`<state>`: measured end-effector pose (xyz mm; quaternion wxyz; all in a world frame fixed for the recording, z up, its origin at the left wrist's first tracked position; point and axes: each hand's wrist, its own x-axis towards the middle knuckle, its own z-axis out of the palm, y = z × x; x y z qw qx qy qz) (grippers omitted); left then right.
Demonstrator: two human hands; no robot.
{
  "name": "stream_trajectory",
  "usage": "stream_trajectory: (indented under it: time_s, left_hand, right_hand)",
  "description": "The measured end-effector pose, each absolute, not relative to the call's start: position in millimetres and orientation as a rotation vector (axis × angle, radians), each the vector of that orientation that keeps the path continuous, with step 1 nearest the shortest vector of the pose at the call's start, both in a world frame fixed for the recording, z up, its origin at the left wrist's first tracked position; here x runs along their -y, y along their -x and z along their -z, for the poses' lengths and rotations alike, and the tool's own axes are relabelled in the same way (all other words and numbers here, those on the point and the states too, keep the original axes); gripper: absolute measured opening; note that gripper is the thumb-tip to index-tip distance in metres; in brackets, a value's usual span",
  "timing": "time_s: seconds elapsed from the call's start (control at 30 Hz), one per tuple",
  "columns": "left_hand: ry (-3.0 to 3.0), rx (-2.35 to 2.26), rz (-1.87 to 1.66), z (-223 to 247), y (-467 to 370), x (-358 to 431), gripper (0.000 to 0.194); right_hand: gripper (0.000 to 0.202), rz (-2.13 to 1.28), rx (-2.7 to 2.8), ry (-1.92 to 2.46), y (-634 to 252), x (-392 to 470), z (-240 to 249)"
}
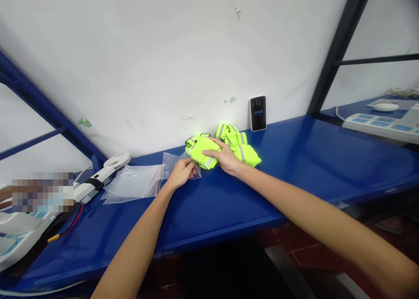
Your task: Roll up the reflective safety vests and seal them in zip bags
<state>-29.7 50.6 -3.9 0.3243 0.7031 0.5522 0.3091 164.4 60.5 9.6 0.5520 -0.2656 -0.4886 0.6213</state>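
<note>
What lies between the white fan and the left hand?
Head view: clear plastic bags lie on the blue table between the white fan and the left hand.

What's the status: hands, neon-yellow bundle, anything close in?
Left hand pinching clear bag. Right hand gripping neon-yellow bundle, reflective strips showing. More neon-yellow fabric crowding right hand.

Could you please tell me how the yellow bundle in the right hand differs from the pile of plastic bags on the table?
The yellow bundle is bright and opaque with pale grey strips, while the plastic bags are see-through. The yellow bundle is bunched and bulky; the plastic bags lie flat. The right hand holds the yellow bundle, whereas the plastic bags rest on the blue table. Both look pliable.
</note>
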Motion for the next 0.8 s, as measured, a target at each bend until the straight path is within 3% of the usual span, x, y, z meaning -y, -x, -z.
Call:
stream_trajectory:
  time_s: [0.17,0.4,0.8]
  left_hand:
    - [-2.044,-1.475,-0.832,5.2,28.8,-37.0,0.040]
    - [-2.291,-1.547,-0.826,9.0,28.6,-36.1,0.034]
    - [-2.533,-1.710,-1.424,-1.2,31.1,-30.2,0.033]
  right_hand:
    - [0.072,-1.265,1.279,0.703,-165.5,-59.0,-8.8]
    - [0.069,-1.312,1.425,0.628,-164.8,-47.4,-17.5]
    - [0.058,-1.054,1.634,0.770,-168.4,-54.1,-12.3]
